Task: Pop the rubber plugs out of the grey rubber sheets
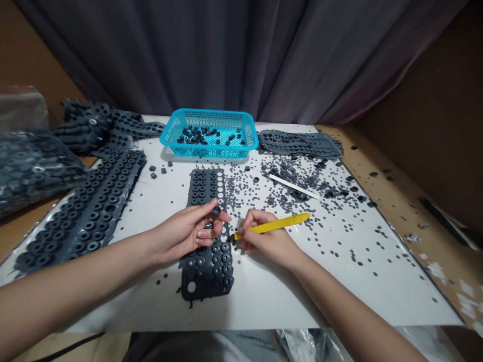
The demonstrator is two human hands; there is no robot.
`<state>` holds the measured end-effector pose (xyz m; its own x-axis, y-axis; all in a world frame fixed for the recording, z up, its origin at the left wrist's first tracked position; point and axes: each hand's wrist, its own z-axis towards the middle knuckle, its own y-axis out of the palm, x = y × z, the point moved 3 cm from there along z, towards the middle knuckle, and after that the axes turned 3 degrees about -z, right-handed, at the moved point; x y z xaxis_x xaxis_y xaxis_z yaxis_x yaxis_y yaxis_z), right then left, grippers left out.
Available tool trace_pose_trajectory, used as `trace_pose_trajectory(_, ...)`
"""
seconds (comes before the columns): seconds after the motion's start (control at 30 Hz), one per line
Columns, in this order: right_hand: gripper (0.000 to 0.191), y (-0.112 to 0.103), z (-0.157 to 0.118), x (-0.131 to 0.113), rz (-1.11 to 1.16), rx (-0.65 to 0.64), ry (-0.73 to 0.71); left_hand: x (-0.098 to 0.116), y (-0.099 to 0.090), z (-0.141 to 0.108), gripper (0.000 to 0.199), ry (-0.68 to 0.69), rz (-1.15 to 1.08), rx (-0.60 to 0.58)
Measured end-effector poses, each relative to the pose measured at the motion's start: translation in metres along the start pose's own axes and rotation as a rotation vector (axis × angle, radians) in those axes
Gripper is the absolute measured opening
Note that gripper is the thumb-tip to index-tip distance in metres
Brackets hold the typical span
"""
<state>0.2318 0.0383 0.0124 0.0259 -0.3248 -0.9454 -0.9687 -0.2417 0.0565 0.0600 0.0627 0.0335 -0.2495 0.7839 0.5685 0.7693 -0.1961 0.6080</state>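
My left hand [177, 234] is over the middle of a black rubber sheet [207, 274] with rows of raised rings. Its thumb and fingers close around a couple of small black rubber pieces [215, 212]. My right hand [266, 241] grips a slim yellow pen-like tool [281, 222] whose dark tip meets the sheet's right edge. Round holes show along the sheet's upper right column, and one more lies at its lower left corner. My left fingers hide part of the sheet's middle.
Behind the sheet stands a blue basket [209, 152] with loose black pieces. Small black discs and a white stick [294, 186] lie to the right. Another ringed sheet [85, 216] and a filled plastic bag [35, 166] are at left; a further sheet [300, 144] lies back right.
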Motion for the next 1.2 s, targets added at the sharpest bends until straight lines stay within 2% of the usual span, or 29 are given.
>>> trace_pose_trajectory(0.17,0.014,0.000,0.001,0.002,-0.001,-0.017,-0.029,0.011,0.003,0.008,0.039,0.013,-0.041,-0.012)
trace_pose_trajectory(0.3,0.014,-0.001,0.003,0.004,0.003,-0.010,-0.013,0.022,0.012,0.011,0.045,0.020,-0.075,-0.071)
trace_pose_trajectory(0.4,0.013,-0.001,0.003,0.004,0.007,-0.009,-0.011,0.041,0.016,0.017,0.046,0.089,-0.011,-0.084)
trace_pose_trajectory(0.43,0.013,-0.001,0.003,0.004,0.010,-0.009,-0.011,0.054,0.015,0.022,0.045,0.154,0.031,-0.069)
trace_pose_trajectory(0.5,0.013,-0.001,0.003,0.005,0.012,-0.009,-0.015,0.089,0.009,0.038,0.043,0.373,0.126,-0.006)
trace_pose_trajectory(0.57,0.012,0.000,0.003,0.005,0.013,-0.008,-0.029,0.131,-0.002,0.058,0.041,0.604,0.204,0.109)
trace_pose_trajectory(0.6,0.012,0.000,0.003,0.006,0.012,-0.008,-0.035,0.151,-0.008,0.068,0.041,0.675,0.239,0.168)
trace_pose_trajectory(0.7,0.010,0.001,0.003,0.009,0.004,-0.010,-0.042,0.197,-0.025,0.098,0.040,0.733,0.249,0.276)
trace_pose_trajectory(0.77,0.010,0.002,0.005,0.012,0.001,-0.009,-0.044,0.214,-0.031,0.111,0.044,0.749,0.245,0.268)
trace_pose_trajectory(0.87,0.010,0.003,0.007,0.016,0.004,-0.006,-0.040,0.224,-0.037,0.122,0.049,0.780,0.215,0.231)
trace_pose_trajectory(1.0,0.010,0.003,0.008,0.019,0.005,0.001,-0.046,0.222,-0.037,0.123,0.040,0.802,0.111,0.170)
trace_pose_trajectory(1.1,0.010,0.003,0.008,0.018,0.009,-0.007,-0.047,0.210,-0.028,0.112,0.024,0.808,0.013,0.099)
trace_pose_trajectory(1.2,0.009,0.004,0.008,0.017,0.006,-0.016,-0.040,0.186,-0.015,0.089,0.014,0.777,-0.038,-0.002)
